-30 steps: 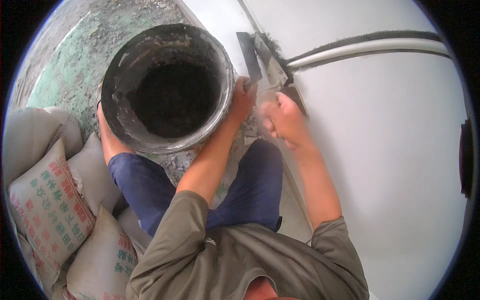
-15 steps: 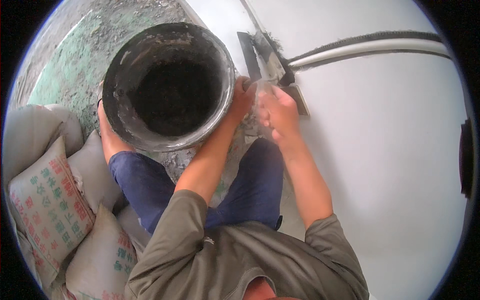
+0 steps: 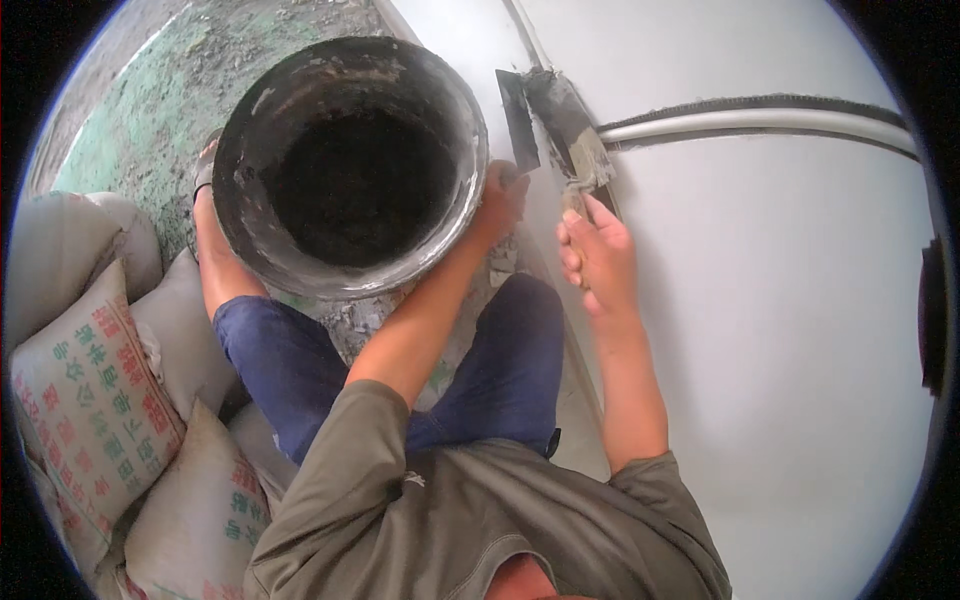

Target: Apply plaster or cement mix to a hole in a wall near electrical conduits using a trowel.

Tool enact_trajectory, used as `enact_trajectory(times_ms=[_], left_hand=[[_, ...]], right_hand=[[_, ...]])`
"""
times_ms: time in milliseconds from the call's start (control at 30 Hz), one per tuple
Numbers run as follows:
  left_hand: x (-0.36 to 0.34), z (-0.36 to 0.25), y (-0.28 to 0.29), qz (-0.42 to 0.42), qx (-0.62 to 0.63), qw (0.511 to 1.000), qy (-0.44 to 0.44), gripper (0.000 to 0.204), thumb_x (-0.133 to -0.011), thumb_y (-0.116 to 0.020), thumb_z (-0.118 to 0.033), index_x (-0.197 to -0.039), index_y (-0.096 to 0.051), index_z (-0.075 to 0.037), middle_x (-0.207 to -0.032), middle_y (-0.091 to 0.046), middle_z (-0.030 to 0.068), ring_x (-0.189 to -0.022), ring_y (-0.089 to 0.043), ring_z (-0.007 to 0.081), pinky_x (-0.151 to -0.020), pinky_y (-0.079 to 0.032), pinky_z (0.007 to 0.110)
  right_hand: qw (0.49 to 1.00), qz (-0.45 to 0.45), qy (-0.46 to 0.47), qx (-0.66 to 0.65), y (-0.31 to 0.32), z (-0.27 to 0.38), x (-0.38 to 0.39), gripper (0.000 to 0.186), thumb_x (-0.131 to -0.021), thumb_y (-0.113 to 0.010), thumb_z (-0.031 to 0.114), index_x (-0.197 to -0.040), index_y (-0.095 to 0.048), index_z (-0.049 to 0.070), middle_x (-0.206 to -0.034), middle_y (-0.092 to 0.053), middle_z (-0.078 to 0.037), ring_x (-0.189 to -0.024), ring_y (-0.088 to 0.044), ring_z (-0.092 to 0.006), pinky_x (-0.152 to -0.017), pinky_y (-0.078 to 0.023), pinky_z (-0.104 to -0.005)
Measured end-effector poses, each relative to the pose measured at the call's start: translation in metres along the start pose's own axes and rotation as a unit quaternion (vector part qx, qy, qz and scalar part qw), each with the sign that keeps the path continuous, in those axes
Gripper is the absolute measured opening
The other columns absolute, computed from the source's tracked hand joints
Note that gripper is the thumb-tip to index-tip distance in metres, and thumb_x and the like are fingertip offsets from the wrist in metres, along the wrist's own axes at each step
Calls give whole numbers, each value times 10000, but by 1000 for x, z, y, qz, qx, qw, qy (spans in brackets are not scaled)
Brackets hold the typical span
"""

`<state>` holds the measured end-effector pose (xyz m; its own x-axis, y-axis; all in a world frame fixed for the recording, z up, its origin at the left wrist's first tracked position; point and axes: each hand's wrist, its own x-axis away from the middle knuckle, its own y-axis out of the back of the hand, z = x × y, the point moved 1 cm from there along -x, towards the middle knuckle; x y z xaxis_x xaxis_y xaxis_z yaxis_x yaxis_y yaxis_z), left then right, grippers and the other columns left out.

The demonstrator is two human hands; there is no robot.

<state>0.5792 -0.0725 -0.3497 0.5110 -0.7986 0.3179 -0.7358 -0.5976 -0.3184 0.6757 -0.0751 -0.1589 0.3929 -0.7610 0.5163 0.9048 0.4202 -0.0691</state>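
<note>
My right hand is closed around the handle of a trowel, whose mortar-caked blade end lies at a grey, mortar-filled channel in the white wall. Beyond the bucket's right rim, my left hand is closed; a flat dark rectangular plate rises from its fingers, seen at a slant. Its handle is hidden in the grip. A big black bucket with a grey-smeared rim stands in front of me, left of both hands, covering part of my left forearm. The bucket's inside is too dark to make out.
Stuffed pale sacks with printing are piled at my left. Rough floor with rubble stretches beyond the bucket. A white pipe runs in a groove along the white wall at my right. My knees flank the bucket's near side.
My right hand has drawn back toward me and right, away from my left hand, and the trowel handle now shows clearly. The whole view has shifted slightly.
</note>
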Motion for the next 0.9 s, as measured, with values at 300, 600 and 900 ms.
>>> enact_trajectory(times_ms=[300, 600, 900], left_hand=[[-8, 32, 3, -21, 2, 1000, -17, 231, -933, -626, -182, -1068, -500, -44, -649, -541, 25, -501, -504, 117, -440, -410, 291], [37, 11, 24, 21, 18, 996, 85, 249, -929, -630, -179, -1093, -528, -21, -720, -575, 28, -562, -523, 118, -501, -429, 297], [82, 34, 56, 62, -148, 984, 76, 379, -905, -662, -302, -1163, -566, -42, -841, -632, 89, -600, -580, 173, -551, -470, 337]], right_hand=[[978, 38, -50, 198, -7, 4, -22, 116, -907, -636, 122, -960, -566, 46, -722, -515, 20, -484, -442, -24, -370, -336, -195], [990, 1, 1, 142, 3, 28, -35, 618, -870, -685, 118, -1394, -421, -75, -733, -548, -6, -491, -442, -33, -377, -332, -186], [993, -1, 25, 119, -1, 24, -11, 424, -896, -665, 129, -1264, -531, -32, -712, -536, 9, -479, -442, -28, -369, -331, -186]])
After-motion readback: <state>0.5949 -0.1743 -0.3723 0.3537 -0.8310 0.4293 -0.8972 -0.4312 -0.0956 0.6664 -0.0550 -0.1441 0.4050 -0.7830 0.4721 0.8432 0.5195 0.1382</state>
